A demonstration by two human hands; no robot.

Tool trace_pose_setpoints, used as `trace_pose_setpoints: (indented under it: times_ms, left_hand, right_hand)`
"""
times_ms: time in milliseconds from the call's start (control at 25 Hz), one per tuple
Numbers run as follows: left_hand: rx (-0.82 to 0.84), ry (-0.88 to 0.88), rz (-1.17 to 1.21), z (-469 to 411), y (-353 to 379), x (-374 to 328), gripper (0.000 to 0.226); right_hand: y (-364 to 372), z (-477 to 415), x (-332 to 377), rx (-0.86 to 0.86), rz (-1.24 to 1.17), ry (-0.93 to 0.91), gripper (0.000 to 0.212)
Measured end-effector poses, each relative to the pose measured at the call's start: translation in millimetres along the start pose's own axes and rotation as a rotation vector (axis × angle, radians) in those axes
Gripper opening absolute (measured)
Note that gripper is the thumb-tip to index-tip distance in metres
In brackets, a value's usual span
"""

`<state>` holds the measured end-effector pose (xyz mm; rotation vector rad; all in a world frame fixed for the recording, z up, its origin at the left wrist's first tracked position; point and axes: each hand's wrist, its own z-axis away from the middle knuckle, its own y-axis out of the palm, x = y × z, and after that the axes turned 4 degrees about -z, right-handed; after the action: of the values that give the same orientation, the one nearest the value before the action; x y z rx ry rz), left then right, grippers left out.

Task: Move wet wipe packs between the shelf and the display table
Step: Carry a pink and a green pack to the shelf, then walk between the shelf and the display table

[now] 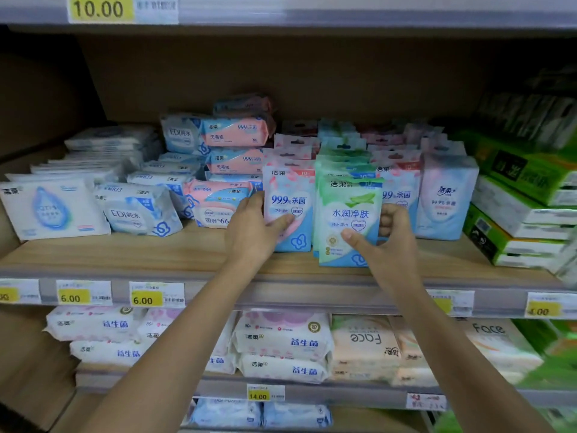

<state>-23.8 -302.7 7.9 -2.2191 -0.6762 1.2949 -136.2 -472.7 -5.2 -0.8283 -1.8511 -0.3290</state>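
On the wooden shelf [156,254] stand upright rows of small wet wipe packs. My left hand [254,228] grips the front pink-and-blue pack [292,195], thumb across its face and fingers behind its left edge. My right hand [385,237] pinches the front green-and-blue pack [349,210], thumb on its lower face, fingers curled round its right edge. Both packs stand at the head of their rows, bases near the shelf board. More pink packs [398,189] stand to the right.
Flat wipe packs [140,210] lie stacked on the shelf's left half, green tissue boxes [518,189] at the right. A shelf edge with yellow price tags [146,296] runs below my wrists. Larger packs [284,342] fill the lower shelf. Another shelf edge [312,14] hangs overhead.
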Motion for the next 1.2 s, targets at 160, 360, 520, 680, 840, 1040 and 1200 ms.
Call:
trace_pose_setpoints:
  times_ms: [160,360,520,680,840,1040,1200]
  left_hand:
    - [0.026,0.018,-0.221,1.6,-8.4,-0.9,0.063]
    - [0.057,0.04,-0.202,5.2,-4.2,2.8,0.076]
    - [0.047,0.057,-0.323,2.9,0.4,1.2,0.079]
    - [0.068,0.043,-0.412,0.0,-0.3,2.1,0.08]
    - [-0.019,0.067,-0.379,18.8,-16.2,7.5,0.066]
    - [-0.183,0.37,-0.173,74.6,-58.1,30.2,0.02]
    - [-0.069,0.256,-0.149,146.2,-72.8,68.7,0.017]
  right_hand:
    - [-1.5,1.6,2.8,0.033,0.038,0.001,0.052]
    - [0.0,5.2,6.6,0.012,0.094,0.0,0.055]
    - [5.7,9.2,7.6,-0.064,0.157,-0.014,0.053]
    - [7.1,13.5,3.8,-0.145,0.246,-0.053,0.061]
    - [-1.7,22.2,21.8,-0.218,0.21,-0.287,0.043]
    - [11.6,57.8,42.8,0.169,0.027,-0.419,0.004]
    - [27.2,97.4,16.3,0.772,0.034,-0.335,0.006]
